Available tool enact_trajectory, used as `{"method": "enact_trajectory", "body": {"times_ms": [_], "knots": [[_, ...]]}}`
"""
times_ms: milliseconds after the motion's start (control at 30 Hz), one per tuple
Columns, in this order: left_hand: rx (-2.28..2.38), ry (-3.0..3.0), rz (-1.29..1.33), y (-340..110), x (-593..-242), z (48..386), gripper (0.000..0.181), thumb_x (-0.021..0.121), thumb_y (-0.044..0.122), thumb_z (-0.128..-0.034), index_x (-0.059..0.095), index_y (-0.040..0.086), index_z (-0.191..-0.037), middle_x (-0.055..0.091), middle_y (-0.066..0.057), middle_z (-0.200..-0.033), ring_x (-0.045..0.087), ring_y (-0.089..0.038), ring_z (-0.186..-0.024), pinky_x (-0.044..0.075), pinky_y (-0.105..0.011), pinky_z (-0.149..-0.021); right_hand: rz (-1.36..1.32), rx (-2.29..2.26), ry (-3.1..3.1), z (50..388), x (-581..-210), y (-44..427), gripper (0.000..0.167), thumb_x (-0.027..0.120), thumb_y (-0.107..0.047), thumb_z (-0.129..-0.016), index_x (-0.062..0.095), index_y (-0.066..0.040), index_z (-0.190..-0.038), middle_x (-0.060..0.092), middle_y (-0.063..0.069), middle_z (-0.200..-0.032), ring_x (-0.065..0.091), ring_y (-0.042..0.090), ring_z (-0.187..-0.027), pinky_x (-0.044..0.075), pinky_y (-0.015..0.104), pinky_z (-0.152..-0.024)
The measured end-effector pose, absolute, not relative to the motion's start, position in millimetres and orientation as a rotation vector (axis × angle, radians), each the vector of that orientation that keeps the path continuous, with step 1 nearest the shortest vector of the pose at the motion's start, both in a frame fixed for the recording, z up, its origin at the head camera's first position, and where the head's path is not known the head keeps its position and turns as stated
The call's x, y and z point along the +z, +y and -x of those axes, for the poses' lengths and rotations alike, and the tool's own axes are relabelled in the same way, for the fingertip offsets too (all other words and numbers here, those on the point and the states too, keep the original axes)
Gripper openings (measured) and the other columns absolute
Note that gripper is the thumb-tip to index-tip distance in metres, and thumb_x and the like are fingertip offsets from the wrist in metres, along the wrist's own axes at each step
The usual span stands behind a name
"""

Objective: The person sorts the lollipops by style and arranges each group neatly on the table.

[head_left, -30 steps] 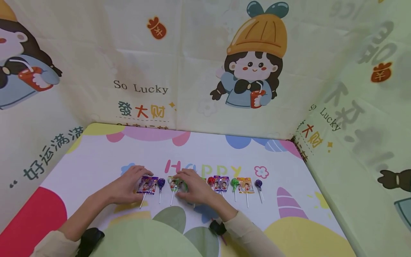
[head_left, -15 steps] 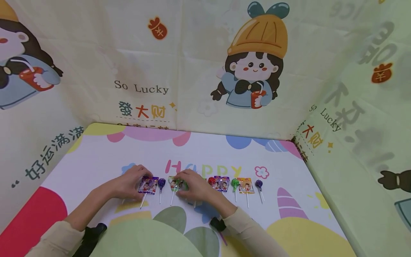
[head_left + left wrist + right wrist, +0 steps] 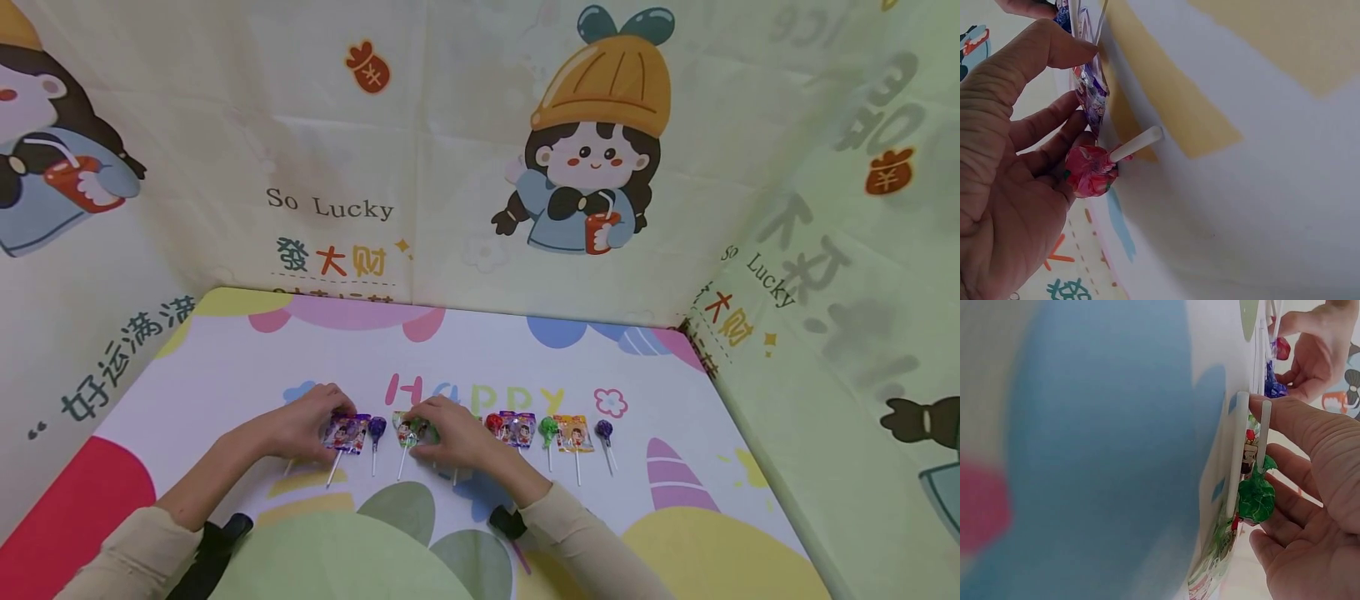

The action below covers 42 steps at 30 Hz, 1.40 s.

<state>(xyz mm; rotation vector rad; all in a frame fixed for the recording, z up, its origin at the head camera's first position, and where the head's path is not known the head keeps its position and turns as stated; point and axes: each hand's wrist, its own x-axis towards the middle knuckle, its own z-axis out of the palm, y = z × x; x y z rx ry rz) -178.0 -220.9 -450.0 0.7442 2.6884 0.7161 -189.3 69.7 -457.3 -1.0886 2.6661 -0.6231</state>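
Observation:
In the head view my left hand (image 3: 303,427) pinches a purple flat-wrapped lollipop (image 3: 348,433) between its thumb below and its fingers above. A red round lollipop (image 3: 1091,172) lies beneath that palm in the left wrist view. My right hand (image 3: 457,435) pinches a clear-and-green flat-wrapped lollipop (image 3: 407,430) at its edges. Under the right palm, a green round lollipop (image 3: 1256,499) shows in the right wrist view, beside another white stick (image 3: 1239,450). Between the hands stands a dark purple round lollipop (image 3: 377,428) in the same row, its stick toward me.
Rightward the row goes on with a red round lollipop (image 3: 493,422), a purple flat packet (image 3: 518,430), a green round one (image 3: 549,429), an orange packet (image 3: 573,433) and a dark purple one (image 3: 604,429). The printed tabletop (image 3: 525,358) meets cartoon-printed cloth walls (image 3: 450,167).
My left hand has shifted very slightly, its fingers now further over the purple packet's upper left corner. The right hand and the row look unmoved.

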Motion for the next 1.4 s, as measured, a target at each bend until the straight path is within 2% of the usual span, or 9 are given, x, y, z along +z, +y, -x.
{"method": "enact_trajectory", "body": {"times_ms": [233,467,900,1400], "knots": [[0.718,2.693,-0.759,-219,-450,181,0.058,0.090,0.018,-0.0650,0.063,0.006,-0.115,0.056,-0.003,-0.113,0.051,-0.022,-0.105,0.050,-0.046,-0.096,1.067,-0.640,2.661,190,-458,70,0.047,0.079,-0.028,-0.091,0.065,-0.017,-0.135,0.062,0.001,-0.134,0.056,0.015,-0.126,0.046,0.030,-0.107],[0.698,2.665,-0.716,-216,-448,183,0.054,0.090,0.017,-0.0664,0.061,0.010,-0.112,0.055,0.000,-0.108,0.050,-0.020,-0.101,0.050,-0.044,-0.094,1.082,-0.641,2.661,191,-459,70,0.047,0.080,-0.029,-0.091,0.065,-0.017,-0.134,0.063,0.001,-0.134,0.056,0.015,-0.126,0.046,0.031,-0.107],[0.711,2.593,-0.655,-211,-445,188,0.046,0.089,0.010,-0.0675,0.057,0.010,-0.101,0.051,-0.001,-0.091,0.046,-0.018,-0.088,0.044,-0.028,-0.075,1.047,-0.661,2.659,188,-457,69,0.046,0.079,-0.027,-0.091,0.064,-0.017,-0.134,0.062,0.001,-0.134,0.056,0.016,-0.127,0.046,0.032,-0.108],[0.760,2.550,-0.665,-212,-447,189,0.043,0.087,0.007,-0.0690,0.054,0.011,-0.097,0.048,-0.002,-0.086,0.045,-0.018,-0.083,0.040,-0.026,-0.069,1.015,-0.667,2.665,188,-458,68,0.047,0.080,-0.028,-0.090,0.065,-0.018,-0.134,0.062,0.001,-0.135,0.056,0.016,-0.128,0.046,0.032,-0.108]]}}
